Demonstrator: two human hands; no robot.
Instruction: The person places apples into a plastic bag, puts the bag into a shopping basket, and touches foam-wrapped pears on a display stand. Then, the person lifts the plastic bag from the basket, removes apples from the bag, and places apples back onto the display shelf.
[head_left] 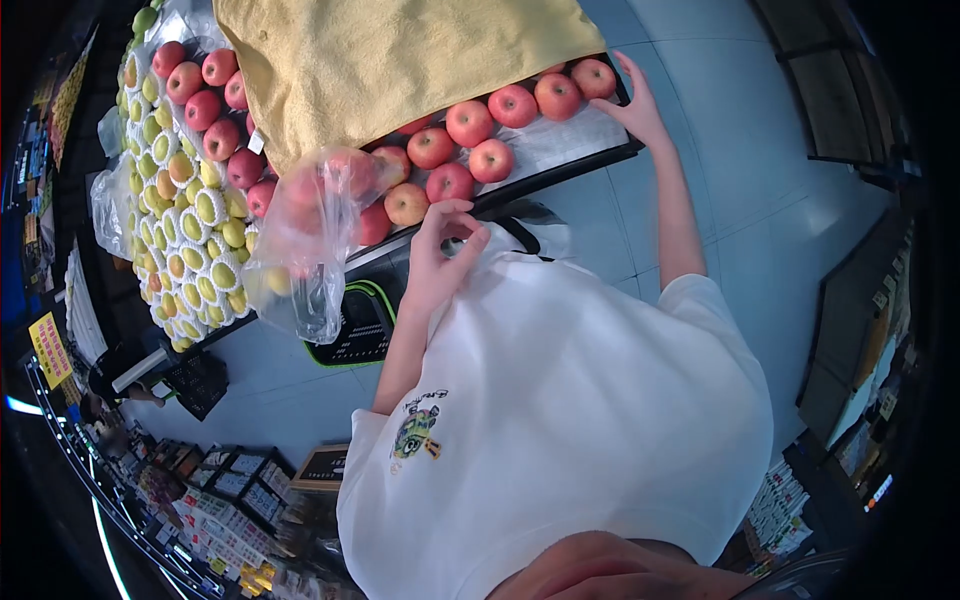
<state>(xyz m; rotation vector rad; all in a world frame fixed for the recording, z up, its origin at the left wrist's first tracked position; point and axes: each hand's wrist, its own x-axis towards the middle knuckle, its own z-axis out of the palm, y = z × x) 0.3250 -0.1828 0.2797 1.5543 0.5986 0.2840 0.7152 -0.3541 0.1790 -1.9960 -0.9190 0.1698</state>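
My right hand (638, 108) reaches to the far right corner of the apple display, thumb and fingers spread around the side of a red apple (593, 80). Whether its fingertips touch the fruit I cannot tell. Nearer to me, my left hand (440, 255) is beside the front edge, fingers curved and a dark gap between thumb and forefinger; nothing shows in it. Close to that hand are a yellowish-red apple (406, 204) and a red apple (450, 183). A clear plastic bag (315, 245) hangs over the front left edge, with reddish fruit showing through it.
A yellow cloth (400, 70) covers much of the apples. Pears in white foam nets (190, 230) are heaped on the left. A green-rimmed black basket (352, 325) stands below the display edge. Tiled floor (720, 110) lies to the right, with dark shelving (825, 90) beyond.
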